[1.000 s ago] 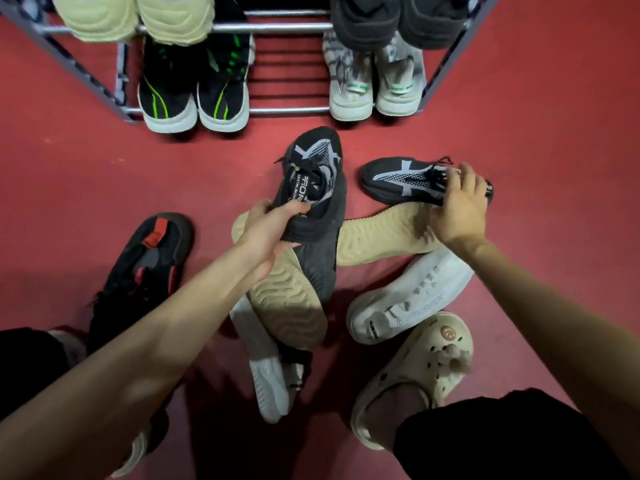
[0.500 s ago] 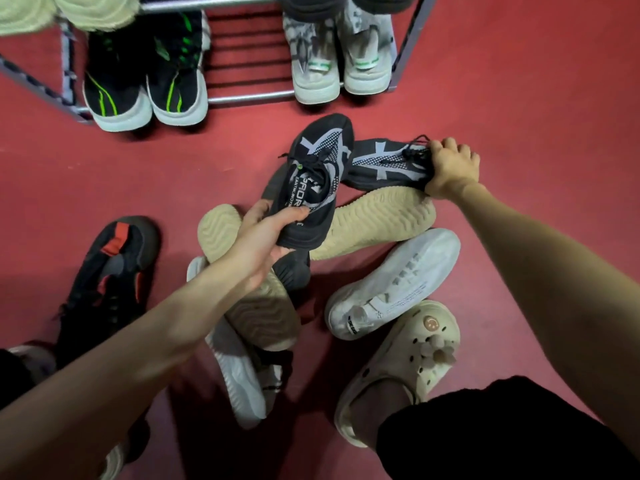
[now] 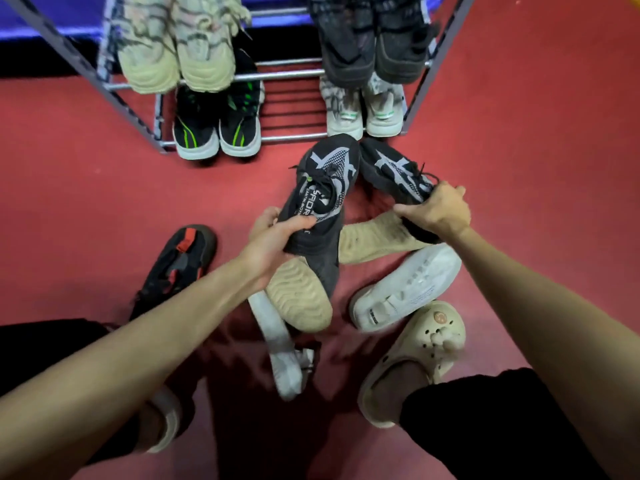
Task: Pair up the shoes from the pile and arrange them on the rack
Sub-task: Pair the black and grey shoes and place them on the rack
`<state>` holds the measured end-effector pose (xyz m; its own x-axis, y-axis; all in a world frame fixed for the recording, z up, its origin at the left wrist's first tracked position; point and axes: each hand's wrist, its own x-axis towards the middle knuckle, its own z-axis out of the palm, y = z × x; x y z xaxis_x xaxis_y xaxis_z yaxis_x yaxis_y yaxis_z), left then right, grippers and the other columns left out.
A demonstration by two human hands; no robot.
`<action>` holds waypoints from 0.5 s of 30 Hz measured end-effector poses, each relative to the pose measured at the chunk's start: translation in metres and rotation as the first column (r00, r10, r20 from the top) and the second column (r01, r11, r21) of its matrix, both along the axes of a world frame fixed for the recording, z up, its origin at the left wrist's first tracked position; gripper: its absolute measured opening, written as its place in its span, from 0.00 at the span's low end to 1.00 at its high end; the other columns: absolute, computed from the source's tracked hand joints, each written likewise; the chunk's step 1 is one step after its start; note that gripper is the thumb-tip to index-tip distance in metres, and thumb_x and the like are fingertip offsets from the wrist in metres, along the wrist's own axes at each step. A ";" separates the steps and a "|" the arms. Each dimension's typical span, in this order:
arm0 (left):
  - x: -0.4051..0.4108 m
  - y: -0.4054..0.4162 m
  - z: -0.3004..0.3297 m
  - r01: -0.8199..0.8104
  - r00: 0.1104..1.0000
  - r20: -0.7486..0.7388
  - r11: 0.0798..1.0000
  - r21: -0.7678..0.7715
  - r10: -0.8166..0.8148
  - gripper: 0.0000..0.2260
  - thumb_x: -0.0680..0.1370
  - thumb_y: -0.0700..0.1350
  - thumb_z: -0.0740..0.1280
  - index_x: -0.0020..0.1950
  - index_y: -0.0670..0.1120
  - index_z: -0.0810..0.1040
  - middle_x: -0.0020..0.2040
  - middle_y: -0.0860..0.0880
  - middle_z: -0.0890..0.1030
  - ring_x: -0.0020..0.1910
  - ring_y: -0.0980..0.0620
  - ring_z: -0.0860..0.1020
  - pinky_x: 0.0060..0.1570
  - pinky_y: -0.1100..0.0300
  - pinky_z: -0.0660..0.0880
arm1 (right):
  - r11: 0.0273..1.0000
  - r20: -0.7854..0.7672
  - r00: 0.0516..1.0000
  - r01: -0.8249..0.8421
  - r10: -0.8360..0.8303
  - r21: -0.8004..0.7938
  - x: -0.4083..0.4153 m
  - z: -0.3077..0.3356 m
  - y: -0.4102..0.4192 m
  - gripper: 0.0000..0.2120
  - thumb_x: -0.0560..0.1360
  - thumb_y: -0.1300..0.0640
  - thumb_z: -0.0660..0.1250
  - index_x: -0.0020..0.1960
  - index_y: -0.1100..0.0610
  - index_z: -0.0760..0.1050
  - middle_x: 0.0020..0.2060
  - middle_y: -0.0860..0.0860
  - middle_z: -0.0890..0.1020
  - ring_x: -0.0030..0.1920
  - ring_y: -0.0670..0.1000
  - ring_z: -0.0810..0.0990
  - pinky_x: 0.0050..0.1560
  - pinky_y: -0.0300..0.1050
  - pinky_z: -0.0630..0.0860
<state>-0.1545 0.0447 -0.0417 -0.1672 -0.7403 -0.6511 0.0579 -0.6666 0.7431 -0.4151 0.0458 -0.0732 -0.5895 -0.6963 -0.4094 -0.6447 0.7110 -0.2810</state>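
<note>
Both hands are gripping the black pair, left hand (image 3: 273, 237) on the left shoe (image 3: 322, 188), right hand (image 3: 440, 209) on the right shoe (image 3: 391, 171), toes pointing toward the rack (image 3: 294, 137) gap at 12 o'clock.

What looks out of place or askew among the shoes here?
The pile on the floor is a jumble: two tan-soled shoes lie sole up, crossing under the black shoe in the left hand. A white shoe lies tipped over. The rack pairs sit neatly.
</note>
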 end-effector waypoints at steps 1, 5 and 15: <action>0.006 0.002 0.010 0.010 1.000 0.005 1.000 -0.016 -0.010 0.10 0.71 0.39 0.72 0.44 0.47 0.72 0.47 0.43 0.82 0.46 0.46 0.81 0.51 0.47 0.79 | 1.000 0.024 1.000 0.007 -0.006 -0.019 0.010 0.010 0.006 0.33 0.61 0.36 0.73 0.54 0.60 0.75 0.59 0.62 0.76 0.56 0.63 0.78 0.57 0.54 0.77; 0.033 0.009 0.054 -0.039 0.999 0.030 0.997 -0.071 0.041 0.11 0.70 0.38 0.72 0.39 0.46 0.70 0.39 0.45 0.79 0.38 0.47 0.79 0.42 0.53 0.77 | 0.996 0.143 0.989 0.037 -0.024 -0.087 0.046 0.058 0.031 0.25 0.54 0.37 0.68 0.38 0.58 0.80 0.39 0.56 0.84 0.41 0.57 0.84 0.45 0.51 0.83; 0.104 0.027 0.147 -0.129 0.991 -0.071 0.967 -0.220 0.116 0.15 0.72 0.38 0.68 0.57 0.36 0.78 0.50 0.37 0.80 0.43 0.44 0.79 0.51 0.51 0.76 | 0.935 0.431 0.900 0.213 -0.073 -0.285 0.105 0.161 0.052 0.24 0.53 0.37 0.78 0.36 0.55 0.78 0.33 0.48 0.81 0.34 0.46 0.80 0.29 0.38 0.72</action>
<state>-0.0509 0.0718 0.1055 -0.0985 -0.8831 -0.4587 0.1750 -0.4692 0.8656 -0.3098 0.0978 0.0880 -0.5221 -0.7500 -0.4061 -0.3215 0.6141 -0.7208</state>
